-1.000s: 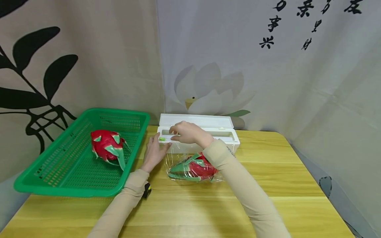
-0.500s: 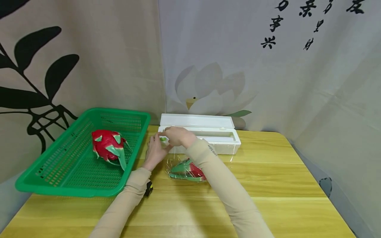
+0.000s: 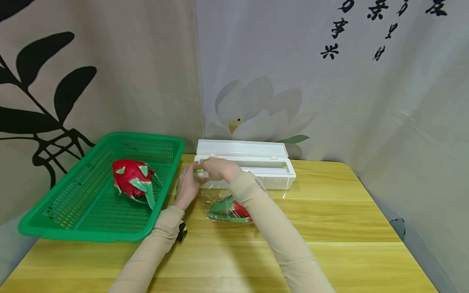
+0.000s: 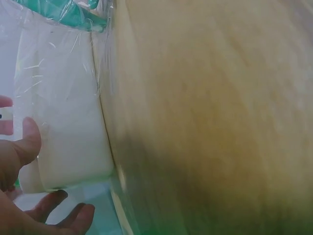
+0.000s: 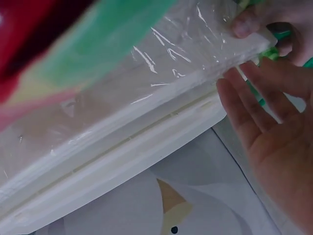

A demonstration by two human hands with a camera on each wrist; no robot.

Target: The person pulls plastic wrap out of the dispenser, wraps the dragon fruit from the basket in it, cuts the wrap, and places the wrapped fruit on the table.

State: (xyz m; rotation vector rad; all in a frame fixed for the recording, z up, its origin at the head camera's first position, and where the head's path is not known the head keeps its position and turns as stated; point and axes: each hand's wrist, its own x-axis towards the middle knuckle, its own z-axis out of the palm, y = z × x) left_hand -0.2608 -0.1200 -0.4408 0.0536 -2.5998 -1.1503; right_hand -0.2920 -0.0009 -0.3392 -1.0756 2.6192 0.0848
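Observation:
A white cling film dispenser (image 3: 253, 181) stands at the back of the table, lid up. My left hand (image 3: 187, 187) holds its left end; in the left wrist view the thumb (image 4: 30, 139) lies on the front and other fingers reach round the end. At that same end sits a small green slide cutter (image 5: 270, 53). My right hand (image 3: 218, 169) reaches across to it with fingers mostly straight, one fingertip right at the cutter. Clear film runs down the front to a red and green dragon fruit (image 3: 229, 209), partly hidden by the right sleeve.
A green plastic basket (image 3: 78, 235) on the left holds another dragon fruit (image 3: 132, 178). A printed curtain (image 3: 256, 61) hangs close behind the table (image 3: 348, 211). Both forearms cross the table front.
My right hand has moved left along the dispenser to the green cutter, its sleeve now covering more of the wrapped dragon fruit. The left hand has stayed at the dispenser's end.

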